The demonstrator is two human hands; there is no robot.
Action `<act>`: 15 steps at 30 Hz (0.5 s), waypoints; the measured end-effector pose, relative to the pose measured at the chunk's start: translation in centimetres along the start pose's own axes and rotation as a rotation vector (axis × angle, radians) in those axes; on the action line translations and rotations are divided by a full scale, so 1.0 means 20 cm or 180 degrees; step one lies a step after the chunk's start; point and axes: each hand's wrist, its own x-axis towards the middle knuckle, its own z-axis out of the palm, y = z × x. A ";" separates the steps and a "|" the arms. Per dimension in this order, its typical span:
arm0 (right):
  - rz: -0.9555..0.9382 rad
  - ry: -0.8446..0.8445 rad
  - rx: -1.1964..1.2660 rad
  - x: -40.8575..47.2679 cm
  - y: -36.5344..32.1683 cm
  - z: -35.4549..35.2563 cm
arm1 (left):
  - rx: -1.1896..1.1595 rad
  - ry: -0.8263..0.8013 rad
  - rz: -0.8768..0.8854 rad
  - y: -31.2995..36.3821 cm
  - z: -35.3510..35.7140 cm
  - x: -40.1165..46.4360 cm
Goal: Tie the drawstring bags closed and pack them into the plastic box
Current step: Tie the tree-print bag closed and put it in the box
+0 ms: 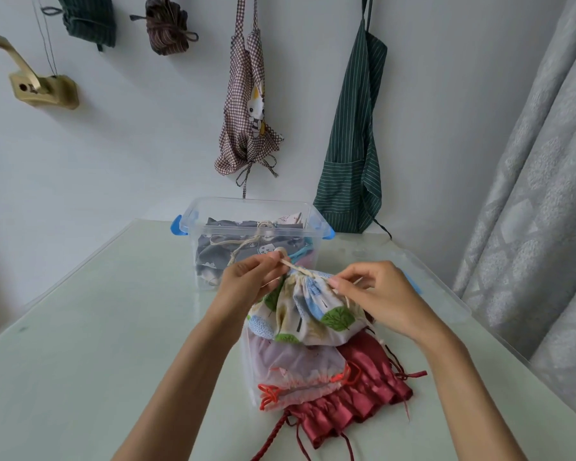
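Drawstring (298,268) ends are pinched in both my hands, left (246,281) and right (373,294); I should pull evenly outward so the leaf-print bag (313,311) between them cinches tight.

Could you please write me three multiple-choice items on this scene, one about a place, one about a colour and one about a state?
1. Where does the plastic box stand?
A. beyond the hands
B. under the bags
C. on the floor

2. What colour is the satin bag lowest in the pile?
A. green
B. dark red
C. grey

3. What are the left hand and right hand doing?
A. resting flat
B. lifting the box
C. pinching the cord of the tree-print bag

Answers: 1 A, it stands at the table's far end; 2 B, red satin shows; 3 C, each hand pinches cord.
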 end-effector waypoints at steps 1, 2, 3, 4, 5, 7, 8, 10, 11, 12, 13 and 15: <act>0.0043 0.0082 -0.0249 0.01 0.01 0.01 | -0.0048 -0.0016 0.0035 -0.01 0.02 0.00; 0.0071 0.0088 -0.0419 0.01 0.02 0.02 | -0.0102 -0.0050 0.0049 -0.01 0.03 0.00; 0.0085 0.0009 -0.0500 0.02 0.02 0.04 | -0.0169 -0.0086 0.0061 0.00 0.04 0.00; 0.0096 -0.0128 -0.0531 0.02 0.02 0.06 | -0.0252 -0.0114 0.0087 0.00 0.05 0.00; 0.0113 -0.0274 -0.0554 0.02 0.02 0.08 | -0.0330 -0.0139 0.0116 0.01 0.05 0.00; 0.0155 -0.0478 -0.0611 0.02 0.02 0.10 | -0.0418 -0.0225 0.0131 0.01 0.05 0.00; 0.0179 -0.0535 -0.0623 0.02 0.02 0.11 | -0.0361 -0.0277 0.0080 0.01 0.04 0.00; 0.0303 -0.0703 -0.0578 0.02 0.02 0.12 | 0.0102 -0.0348 -0.0068 0.02 0.02 -0.01; 0.0416 -0.0864 -0.0494 0.02 0.02 0.11 | 0.0518 -0.0360 -0.0072 0.03 0.02 -0.02; 0.0543 -0.1070 -0.0365 0.01 0.01 0.10 | 0.0963 -0.0378 -0.0005 0.04 0.01 -0.03; 0.0647 -0.1279 -0.0209 0.00 0.01 0.09 | 0.1336 -0.0432 0.0088 0.04 0.01 -0.04; 0.0721 -0.1512 0.0073 -0.01 -0.01 0.04 | 0.1775 -0.0643 0.0161 0.06 0.00 -0.05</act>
